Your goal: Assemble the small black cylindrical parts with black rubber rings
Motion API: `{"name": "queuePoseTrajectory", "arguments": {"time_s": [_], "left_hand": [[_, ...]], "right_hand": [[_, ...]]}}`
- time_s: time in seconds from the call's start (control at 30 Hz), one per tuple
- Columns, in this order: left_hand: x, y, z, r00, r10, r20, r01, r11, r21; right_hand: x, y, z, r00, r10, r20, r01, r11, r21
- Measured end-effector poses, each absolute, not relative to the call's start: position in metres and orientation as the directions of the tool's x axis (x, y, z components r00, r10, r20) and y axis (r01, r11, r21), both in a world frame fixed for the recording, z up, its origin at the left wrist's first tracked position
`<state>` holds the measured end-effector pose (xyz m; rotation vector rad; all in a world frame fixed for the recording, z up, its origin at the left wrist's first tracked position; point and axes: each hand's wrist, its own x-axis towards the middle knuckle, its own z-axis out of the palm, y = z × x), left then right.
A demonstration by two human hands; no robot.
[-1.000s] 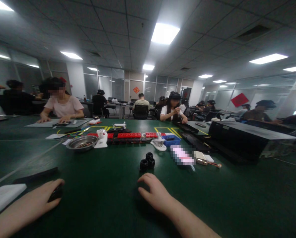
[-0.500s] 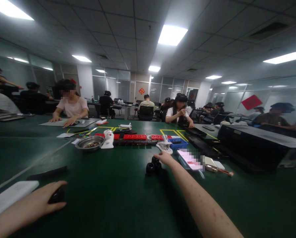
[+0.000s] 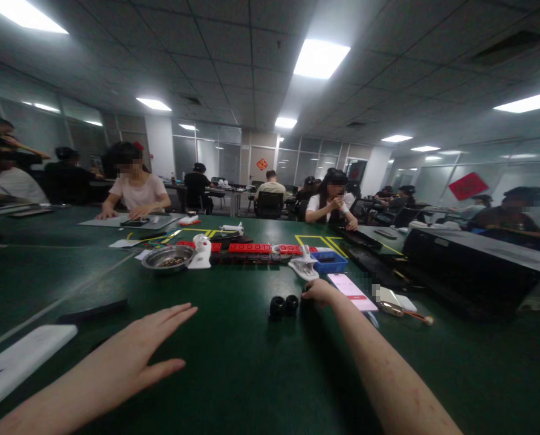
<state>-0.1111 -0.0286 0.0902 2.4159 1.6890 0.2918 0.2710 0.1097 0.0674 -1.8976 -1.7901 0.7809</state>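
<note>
My left hand (image 3: 131, 356) is open, its fingers stretched flat and pointing right, low over the green table (image 3: 234, 368). My right arm reaches forward. My right hand (image 3: 319, 291) is curled at the right side of two black round parts (image 3: 283, 306). Its fingers close over what looks like a third such part, mostly hidden. A phone with a lit screen (image 3: 350, 287) lies just right of that hand.
A white flat device (image 3: 20, 362) and a black strip (image 3: 93, 311) lie at the left. Farther back are a metal bowl (image 3: 168, 258), a row of red blocks (image 3: 252, 248), a blue tray (image 3: 327, 261) and a white clip (image 3: 306, 269). A black case (image 3: 469, 272) stands right. People sit across.
My left hand lifted off a small dark object, opened flat and moved right. My right hand reached out to the black round parts and closed beside them; only two still show.
</note>
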Motion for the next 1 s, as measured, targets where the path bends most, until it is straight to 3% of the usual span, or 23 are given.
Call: {"name": "queuePoseTrajectory", "arguments": {"time_s": [0.1, 0.23, 0.37, 0.43, 0.5, 0.63, 0.77, 0.93, 1.0], "left_hand": [[-0.086, -0.038, 0.091, 0.426, 0.904, 0.041, 0.855, -0.417, 0.308], [-0.046, -0.046, 0.087, 0.486, 0.874, -0.017, 0.799, -0.436, 0.415], [-0.002, -0.046, 0.063, 0.619, 0.776, -0.124, 0.702, -0.474, 0.531], [0.015, -0.040, 0.042, 0.670, 0.737, -0.088, 0.650, -0.526, 0.549], [0.025, -0.031, 0.020, 0.637, 0.771, -0.007, 0.646, -0.529, 0.550], [0.025, -0.018, -0.002, 0.631, 0.774, 0.050, 0.603, -0.530, 0.596], [0.019, -0.016, 0.005, 0.666, 0.746, 0.016, 0.577, -0.529, 0.622], [0.016, -0.012, 0.005, 0.692, 0.721, -0.004, 0.580, -0.553, 0.598], [0.016, -0.011, 0.003, 0.694, 0.720, 0.012, 0.587, -0.575, 0.570]], "right_hand": [[0.290, 0.077, 0.078, -0.075, 0.962, -0.262, 0.843, -0.079, -0.532], [0.281, 0.021, 0.086, -0.239, 0.931, -0.275, 0.874, 0.083, -0.479], [0.240, -0.026, 0.084, -0.489, 0.816, -0.309, 0.806, 0.287, -0.518], [0.221, -0.037, 0.080, -0.642, 0.708, -0.295, 0.708, 0.400, -0.583], [0.210, -0.040, 0.071, -0.725, 0.665, -0.178, 0.601, 0.484, -0.636], [0.202, -0.032, 0.044, -0.627, 0.777, 0.055, 0.605, 0.531, -0.593], [0.202, -0.028, 0.031, -0.623, 0.782, 0.030, 0.647, 0.536, -0.542], [0.209, -0.035, 0.053, -0.695, 0.714, 0.084, 0.471, 0.541, -0.697], [0.207, -0.035, 0.053, -0.663, 0.735, 0.139, 0.475, 0.557, -0.681]]}}
